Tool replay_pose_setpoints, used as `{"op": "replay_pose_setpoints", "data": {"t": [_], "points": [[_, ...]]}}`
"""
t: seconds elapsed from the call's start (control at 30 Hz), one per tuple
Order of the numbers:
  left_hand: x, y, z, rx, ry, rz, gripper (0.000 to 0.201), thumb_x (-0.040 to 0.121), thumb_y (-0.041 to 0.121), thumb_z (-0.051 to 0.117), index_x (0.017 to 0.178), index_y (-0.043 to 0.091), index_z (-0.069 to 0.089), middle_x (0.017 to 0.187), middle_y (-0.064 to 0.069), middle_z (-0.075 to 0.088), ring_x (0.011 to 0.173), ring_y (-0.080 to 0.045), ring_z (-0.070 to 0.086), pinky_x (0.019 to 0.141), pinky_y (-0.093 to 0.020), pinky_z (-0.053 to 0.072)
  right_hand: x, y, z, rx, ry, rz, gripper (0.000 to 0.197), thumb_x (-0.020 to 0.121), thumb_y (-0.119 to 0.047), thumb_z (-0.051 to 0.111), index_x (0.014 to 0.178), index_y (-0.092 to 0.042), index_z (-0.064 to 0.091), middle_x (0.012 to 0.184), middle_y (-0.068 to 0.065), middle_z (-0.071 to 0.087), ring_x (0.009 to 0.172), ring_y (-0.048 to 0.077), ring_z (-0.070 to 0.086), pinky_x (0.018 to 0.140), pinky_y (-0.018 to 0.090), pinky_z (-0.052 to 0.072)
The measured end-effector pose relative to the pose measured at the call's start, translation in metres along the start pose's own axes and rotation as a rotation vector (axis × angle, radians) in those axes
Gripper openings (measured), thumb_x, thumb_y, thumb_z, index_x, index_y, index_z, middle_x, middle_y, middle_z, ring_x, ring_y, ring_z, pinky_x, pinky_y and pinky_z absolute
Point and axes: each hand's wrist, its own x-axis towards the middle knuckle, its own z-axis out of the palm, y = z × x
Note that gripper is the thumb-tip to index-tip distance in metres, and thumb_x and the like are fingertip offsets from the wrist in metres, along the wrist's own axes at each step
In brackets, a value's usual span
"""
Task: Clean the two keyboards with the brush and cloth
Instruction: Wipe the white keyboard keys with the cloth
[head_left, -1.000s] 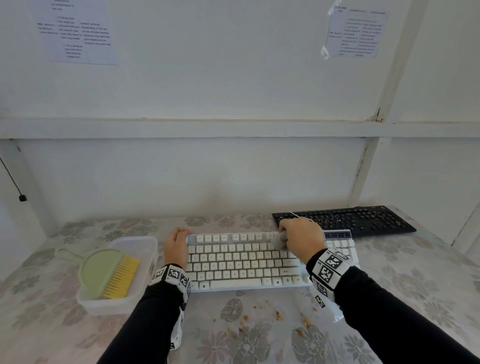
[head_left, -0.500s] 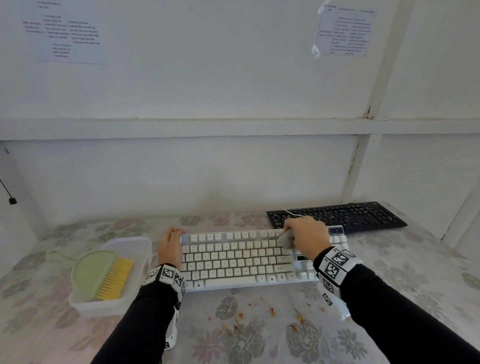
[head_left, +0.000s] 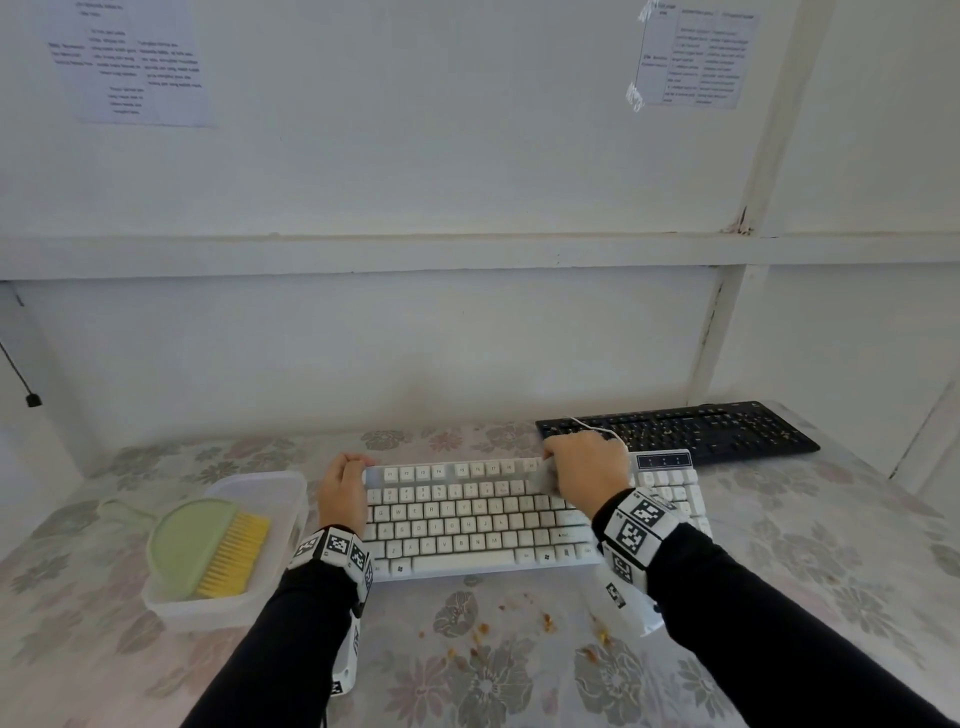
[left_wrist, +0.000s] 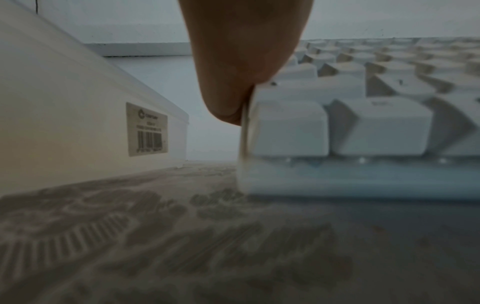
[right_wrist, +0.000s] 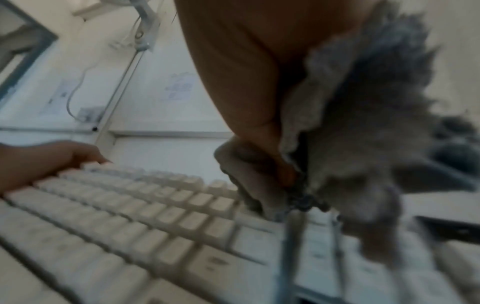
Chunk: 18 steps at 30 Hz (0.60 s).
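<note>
A white keyboard (head_left: 467, 519) lies in the middle of the flowered table. My left hand (head_left: 344, 486) grips its left end, the thumb (left_wrist: 241, 61) pressed against the corner of the white keyboard (left_wrist: 363, 123). My right hand (head_left: 587, 470) holds a bunched grey cloth (head_left: 544, 477) down on the upper rows of keys; in the right wrist view the grey cloth (right_wrist: 363, 133) hangs from the fingers onto the white keyboard (right_wrist: 130, 216). A black keyboard (head_left: 680, 431) lies behind at the right. The green brush (head_left: 208, 545) with yellow bristles rests in a clear tub (head_left: 280, 499) at the left.
Brown crumbs (head_left: 545, 623) lie scattered on the tablecloth in front of the white keyboard. A white cable (head_left: 592, 427) runs over the black keyboard's left end. A white wall with a ledge stands close behind. The tub (left_wrist: 78, 102) sits right beside my left hand.
My right hand with the cloth has shifted slightly back toward the top rows of the white keyboard. The left hand has kept its hold on the left end.
</note>
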Motion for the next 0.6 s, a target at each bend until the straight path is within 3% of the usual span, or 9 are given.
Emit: {"op": "replay_pose_setpoints", "data": {"t": [0.13, 0.3, 0.47, 0.6], "points": [[0.002, -0.002, -0.001, 0.001, -0.018, -0.013, 0.025, 0.092, 0.008, 0.039, 0.072, 0.015, 0.053, 0.066, -0.006, 0.053, 0.064, -0.023, 0.049, 0.057, -0.03, 0.038, 0.0, 0.019, -0.005, -0.082, -0.053, 0.17, 0.019, 0.092, -0.021, 0.045, 0.109, -0.02, 0.055, 0.111, 0.003, 0.061, 0.107, 0.023, 0.054, 0.093, 0.039, 0.04], [0.005, -0.006, 0.0, 0.013, -0.013, -0.017, 0.024, 0.091, 0.008, 0.041, 0.071, 0.015, 0.053, 0.068, -0.006, 0.054, 0.069, -0.023, 0.05, 0.064, -0.033, 0.038, -0.001, -0.006, -0.001, -0.005, -0.083, -0.018, 0.018, 0.088, -0.016, 0.053, 0.106, -0.016, 0.055, 0.093, 0.0, 0.056, 0.1, 0.02, 0.059, 0.092, 0.036, 0.046], [0.003, -0.004, 0.0, -0.006, -0.006, -0.021, 0.024, 0.091, 0.006, 0.041, 0.071, 0.013, 0.053, 0.067, -0.006, 0.053, 0.064, -0.022, 0.048, 0.058, -0.031, 0.037, 0.0, -0.031, 0.012, 0.089, 0.009, -0.222, 0.024, 0.085, -0.009, 0.051, 0.105, -0.02, 0.058, 0.1, 0.001, 0.064, 0.097, 0.022, 0.059, 0.082, 0.033, 0.044], [0.002, -0.003, 0.0, -0.012, -0.003, -0.021, 0.024, 0.091, 0.007, 0.04, 0.072, 0.012, 0.053, 0.067, -0.006, 0.053, 0.063, -0.022, 0.048, 0.057, -0.03, 0.037, -0.001, -0.011, 0.008, 0.068, 0.01, -0.126, 0.021, 0.088, -0.015, 0.052, 0.107, -0.024, 0.058, 0.105, -0.001, 0.064, 0.1, 0.019, 0.058, 0.089, 0.035, 0.042]]}}
